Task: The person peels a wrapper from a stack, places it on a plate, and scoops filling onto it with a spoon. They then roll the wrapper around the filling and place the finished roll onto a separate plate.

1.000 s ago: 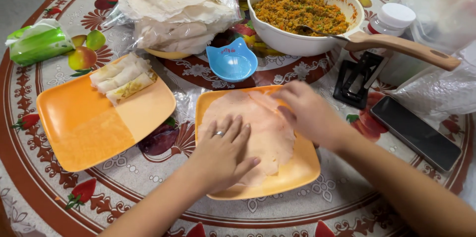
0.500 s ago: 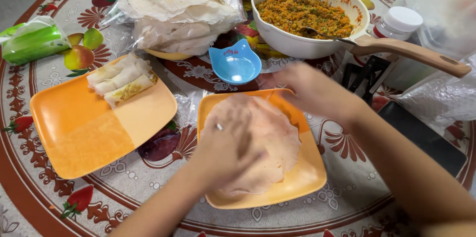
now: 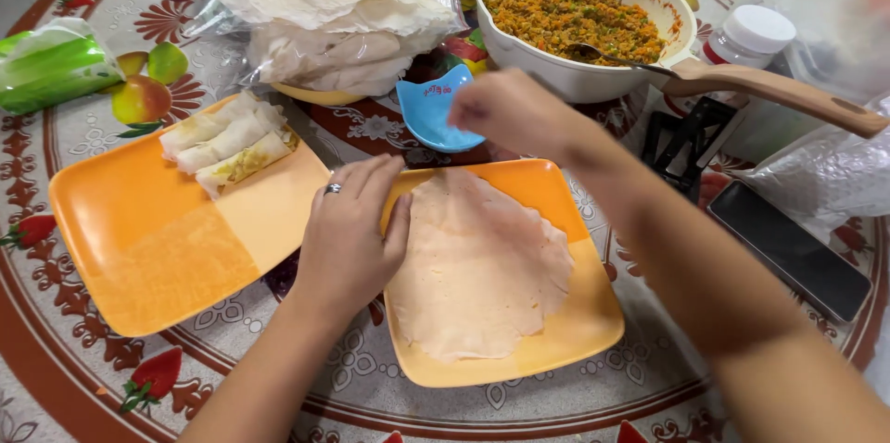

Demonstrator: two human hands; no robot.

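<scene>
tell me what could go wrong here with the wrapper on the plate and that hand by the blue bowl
The thin wrapper overhangs the orange plate at its left rim, so it might tear or drag under the left hand. The right hand hovers over the small blue bowl and could tip it.

left hand point(image 3: 348, 234) flat, palm down, right hand point(image 3: 505, 109) raised, loosely curled

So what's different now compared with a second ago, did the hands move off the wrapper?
Yes. The left hand slid off the wrapper to the left edge of the orange plate. The right hand lifted off the wrapper and went up to the small blue dish. The wrapper now lies uncovered and flat. The rolls on the other plate, the wrapper stack and the pan of filling stayed put.
</scene>
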